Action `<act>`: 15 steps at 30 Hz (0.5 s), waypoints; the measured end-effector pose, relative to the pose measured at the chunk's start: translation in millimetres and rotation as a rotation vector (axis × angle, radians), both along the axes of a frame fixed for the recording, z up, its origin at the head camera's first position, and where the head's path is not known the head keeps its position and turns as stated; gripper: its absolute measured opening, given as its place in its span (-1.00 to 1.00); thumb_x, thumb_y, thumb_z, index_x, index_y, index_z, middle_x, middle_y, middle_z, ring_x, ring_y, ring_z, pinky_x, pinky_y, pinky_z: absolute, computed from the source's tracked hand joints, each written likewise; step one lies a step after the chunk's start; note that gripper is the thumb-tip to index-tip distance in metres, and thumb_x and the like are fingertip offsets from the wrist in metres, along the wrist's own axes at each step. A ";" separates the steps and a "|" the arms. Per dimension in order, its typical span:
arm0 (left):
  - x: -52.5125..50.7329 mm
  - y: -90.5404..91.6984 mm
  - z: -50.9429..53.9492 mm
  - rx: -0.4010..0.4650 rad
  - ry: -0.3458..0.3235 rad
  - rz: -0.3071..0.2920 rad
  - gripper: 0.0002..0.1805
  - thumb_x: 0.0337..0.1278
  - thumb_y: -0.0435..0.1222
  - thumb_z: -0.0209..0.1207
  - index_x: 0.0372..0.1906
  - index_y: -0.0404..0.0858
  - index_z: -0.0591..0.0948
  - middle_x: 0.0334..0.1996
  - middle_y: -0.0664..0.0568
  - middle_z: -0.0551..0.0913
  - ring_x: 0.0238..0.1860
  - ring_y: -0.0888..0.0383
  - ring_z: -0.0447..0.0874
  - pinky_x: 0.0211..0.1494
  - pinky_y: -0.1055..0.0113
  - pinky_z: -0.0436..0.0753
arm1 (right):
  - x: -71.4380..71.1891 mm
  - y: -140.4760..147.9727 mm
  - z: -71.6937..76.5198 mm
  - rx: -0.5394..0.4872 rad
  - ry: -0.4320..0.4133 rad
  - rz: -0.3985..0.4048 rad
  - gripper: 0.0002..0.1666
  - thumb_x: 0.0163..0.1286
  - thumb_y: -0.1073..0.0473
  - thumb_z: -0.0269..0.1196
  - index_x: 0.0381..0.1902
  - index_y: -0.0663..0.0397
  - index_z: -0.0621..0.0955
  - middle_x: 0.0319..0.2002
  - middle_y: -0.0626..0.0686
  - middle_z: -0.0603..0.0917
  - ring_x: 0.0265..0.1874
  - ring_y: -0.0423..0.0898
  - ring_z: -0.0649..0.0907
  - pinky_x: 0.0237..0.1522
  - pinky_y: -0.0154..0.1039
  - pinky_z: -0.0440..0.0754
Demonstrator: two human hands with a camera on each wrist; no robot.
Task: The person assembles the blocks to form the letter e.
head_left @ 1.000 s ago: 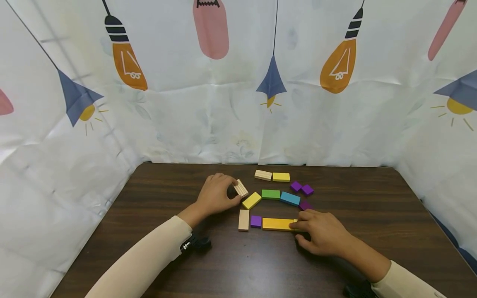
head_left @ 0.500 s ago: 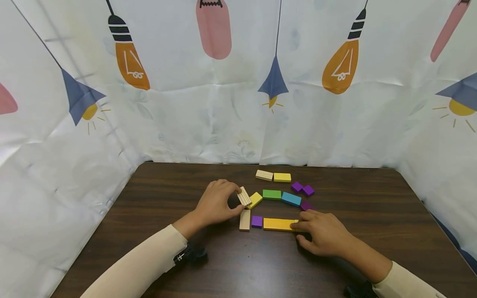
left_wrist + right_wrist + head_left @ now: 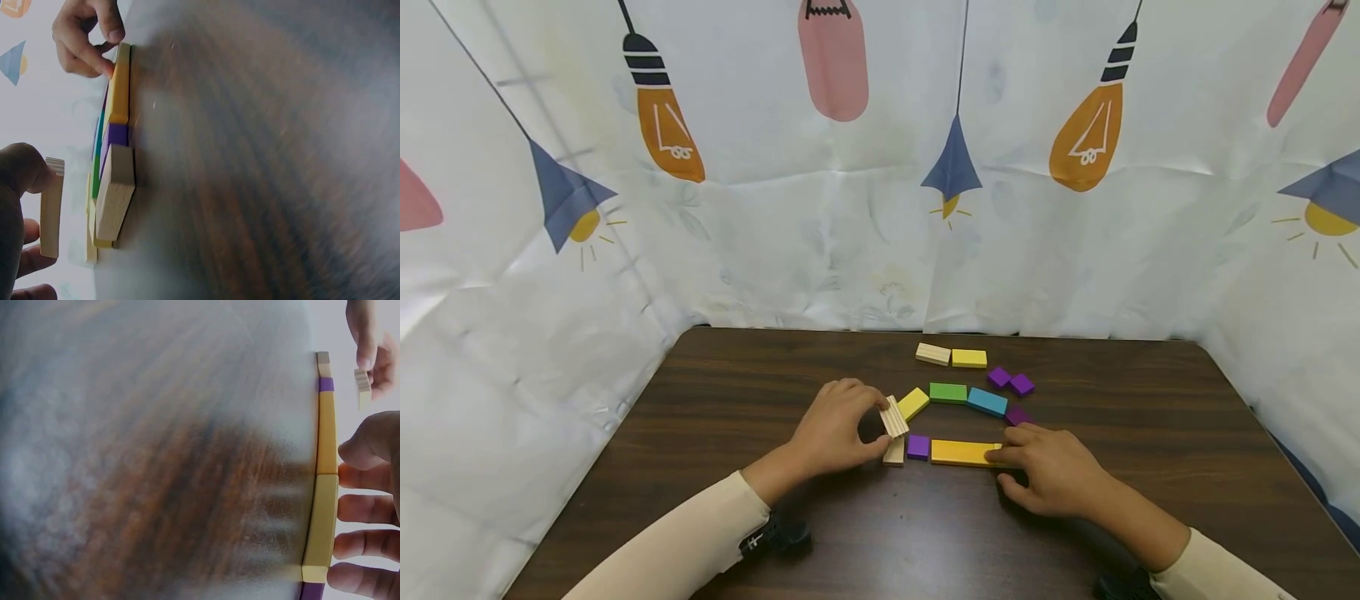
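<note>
My left hand pinches a plain wooden block between thumb and fingers. In the left wrist view a gap shows between it and the plain block lying on the table. That lower block stands at the left end of a row, beside a purple block and a long orange-yellow block. My right hand rests its fingertips on the row's right part, fingers extended. Under them, in the right wrist view, lies a pale yellow block, mostly hidden in the head view.
Behind the row, a yellow block, a green block and a blue block form an arc. Farther back lie a plain block, another yellow block and small purple blocks. A printed curtain hangs behind the table.
The left hand has carried its plain wooden block toward the person and slightly right, and it now overlaps the row's left end block in the head view. The right hand stays in place.
</note>
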State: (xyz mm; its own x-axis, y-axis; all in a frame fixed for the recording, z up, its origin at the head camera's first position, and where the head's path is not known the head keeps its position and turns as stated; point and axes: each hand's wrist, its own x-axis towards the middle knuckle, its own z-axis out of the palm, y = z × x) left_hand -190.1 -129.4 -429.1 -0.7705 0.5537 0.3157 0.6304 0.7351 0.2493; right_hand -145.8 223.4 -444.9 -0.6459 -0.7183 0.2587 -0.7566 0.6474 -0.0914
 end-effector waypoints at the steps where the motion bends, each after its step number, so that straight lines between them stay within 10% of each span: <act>1: 1.6 0.1 -0.3 0.002 0.001 -0.006 -0.57 -0.03 0.00 0.47 -0.07 -0.12 0.70 -0.08 0.14 0.72 0.09 0.05 0.54 0.26 -0.04 0.42 | 0.1 0.1 -0.2 0.000 0.001 -0.001 -0.70 0.25 0.01 0.41 -0.04 -0.19 0.81 -0.38 -0.27 0.41 -0.46 -0.33 0.32 -0.64 -0.44 0.22; 15: 22.2 3.4 -6.9 0.016 0.016 -0.081 -0.55 -0.03 0.06 0.48 -0.07 -0.05 0.68 -0.10 0.17 0.70 0.04 0.11 0.53 0.27 -0.01 0.42 | -0.1 0.4 -1.4 -0.007 0.007 -0.002 -0.71 0.25 0.02 0.41 -0.05 -0.20 0.81 -0.39 -0.26 0.40 -0.48 -0.34 0.29 -0.66 -0.44 0.20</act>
